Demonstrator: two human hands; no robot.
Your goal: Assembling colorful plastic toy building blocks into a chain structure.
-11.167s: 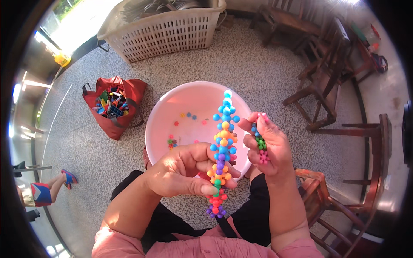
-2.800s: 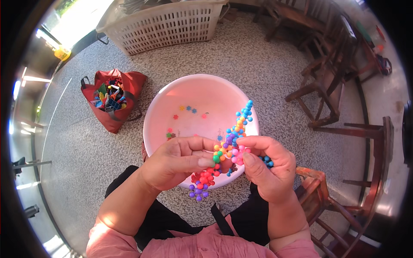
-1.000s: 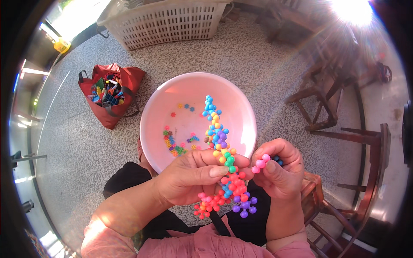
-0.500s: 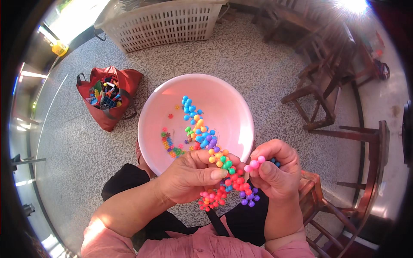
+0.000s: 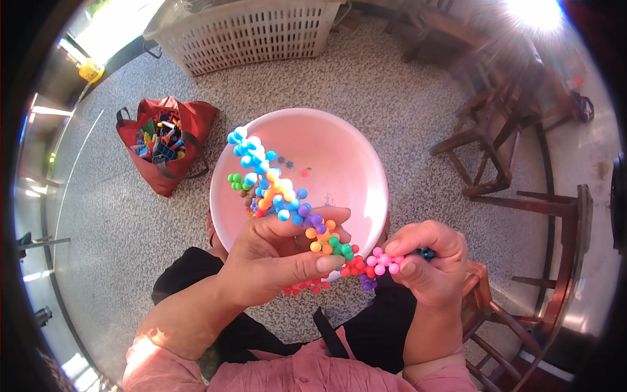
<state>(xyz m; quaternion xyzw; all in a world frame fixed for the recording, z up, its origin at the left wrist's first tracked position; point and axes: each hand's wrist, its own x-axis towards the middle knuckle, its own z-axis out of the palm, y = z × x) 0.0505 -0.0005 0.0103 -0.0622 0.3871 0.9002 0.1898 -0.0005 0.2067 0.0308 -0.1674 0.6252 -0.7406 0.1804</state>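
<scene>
a big pink tub on the floor, a long bumpy toy chain slanting over it, your left hand pinching it by its green balls, your right hand squeezing a pink flower piece with finger and thumb

the speckled floor bears a pink basin, red bag, pale basket and wooden chairs.

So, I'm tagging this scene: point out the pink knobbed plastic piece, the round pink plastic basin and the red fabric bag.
Pink knobbed plastic piece (image 5: 384, 260), head view: its middle.
Round pink plastic basin (image 5: 359, 176), head view: bare inner wall, right side.
Red fabric bag (image 5: 155, 178), head view: its lower front.
</scene>
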